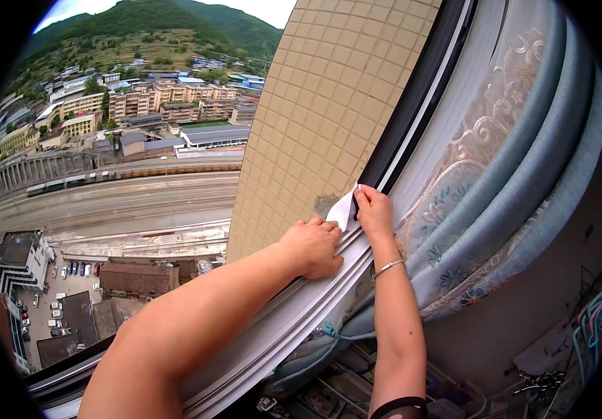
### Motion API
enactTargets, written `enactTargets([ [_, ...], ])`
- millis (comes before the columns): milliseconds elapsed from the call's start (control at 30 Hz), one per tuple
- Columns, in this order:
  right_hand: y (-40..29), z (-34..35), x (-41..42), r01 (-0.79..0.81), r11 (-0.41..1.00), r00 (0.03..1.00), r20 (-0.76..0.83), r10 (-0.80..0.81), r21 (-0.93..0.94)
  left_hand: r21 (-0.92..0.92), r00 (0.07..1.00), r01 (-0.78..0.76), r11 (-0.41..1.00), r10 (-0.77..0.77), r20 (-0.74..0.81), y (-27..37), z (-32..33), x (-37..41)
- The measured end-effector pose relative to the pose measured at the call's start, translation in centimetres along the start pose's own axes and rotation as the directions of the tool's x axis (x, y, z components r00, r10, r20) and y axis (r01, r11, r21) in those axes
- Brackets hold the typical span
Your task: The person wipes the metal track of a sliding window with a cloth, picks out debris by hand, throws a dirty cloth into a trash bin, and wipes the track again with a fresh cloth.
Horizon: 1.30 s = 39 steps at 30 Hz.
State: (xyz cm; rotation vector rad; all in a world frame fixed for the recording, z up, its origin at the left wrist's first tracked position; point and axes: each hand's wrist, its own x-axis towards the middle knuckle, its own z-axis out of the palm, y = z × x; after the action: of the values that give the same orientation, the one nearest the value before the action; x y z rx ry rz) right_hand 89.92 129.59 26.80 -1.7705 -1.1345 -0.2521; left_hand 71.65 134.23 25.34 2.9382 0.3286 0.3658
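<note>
A piece of thin white sheet stands up at the lower corner of an open window frame. The fingers of my right hand pinch its upper tip beside the dark side of the frame. My left hand lies with its palm down on the window sill track, its fingertips at the sheet's lower edge; whether they grip it cannot be told. A silvery bracelet circles my right wrist.
Beige tiled outer wall rises beyond the frame. At the left the window opens on a deep drop to a car park, rail tracks and buildings. Blue-grey curtains with embroidered sheer hang at the right. Clothes hangers and boxes stand below.
</note>
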Motion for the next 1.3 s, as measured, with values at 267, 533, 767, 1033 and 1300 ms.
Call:
enactTargets([
  [267, 2.9, -0.7, 0.9, 0.421, 0.868, 0.905, 0.194, -0.38, -0.262, -0.011, 1.0, 0.001, 1.0, 0.0, 0.025, 0.4, 0.0, 0.6],
  [533, -0.9, -1.1, 0.7, 0.076, 0.917, 0.939, 0.337, 0.066, -0.391, -0.007, 1.0, 0.008, 1.0, -0.008, 0.015, 0.7, -0.4, -0.2],
  [767, -1.2, 0.8, 2.3, 0.253, 0.566, 0.952, 0.305, -0.002, -0.785, -0.019, 1.0, -0.008, 1.0, 0.008, -0.005, 1.3, -0.2, -0.4],
  [1033, -0.5, -0.4, 3.4, 0.19, 0.637, 0.945, 0.316, 0.089, -0.747, -0.027, 1.0, -0.013, 1.0, 0.013, 0.003, 0.5, -0.1, 0.0],
  [1300, -2.0, -0.1, 2.6, 0.198, 0.554, 0.954, 0.289, 0.082, -0.808, -0.02, 1.0, -0.016, 1.0, 0.016, 0.007, 1.0, -0.2, 0.0],
])
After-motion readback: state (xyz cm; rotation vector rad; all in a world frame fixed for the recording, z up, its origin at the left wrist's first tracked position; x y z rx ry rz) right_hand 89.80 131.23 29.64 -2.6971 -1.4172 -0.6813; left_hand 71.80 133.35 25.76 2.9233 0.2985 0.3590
